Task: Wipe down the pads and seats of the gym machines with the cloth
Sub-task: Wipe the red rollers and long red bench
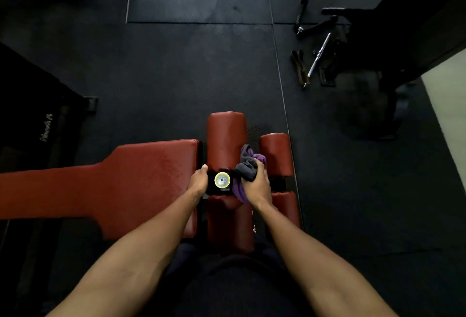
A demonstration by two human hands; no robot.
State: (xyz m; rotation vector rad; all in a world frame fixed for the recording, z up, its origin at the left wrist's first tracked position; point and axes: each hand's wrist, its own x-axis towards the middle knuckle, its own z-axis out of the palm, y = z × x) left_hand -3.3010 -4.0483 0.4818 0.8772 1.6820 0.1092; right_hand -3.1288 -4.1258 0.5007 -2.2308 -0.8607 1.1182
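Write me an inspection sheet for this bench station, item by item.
Surface: black rubber floor mats, seams visible.
Job's things: red seat pad, surface speckled; four red roller pads beside it; grey-and-purple cloth bunched between the rollers.
Clutter: loose handles and a metal bar lying on the floor, far right.
Hands: left hand rests against the black bracket beside the yellow-ringed bolt, fingers hidden; right hand grips the cloth.
Cables: nothing seen.
Surroundings: dark machine frame at far right; dark equipment at left.
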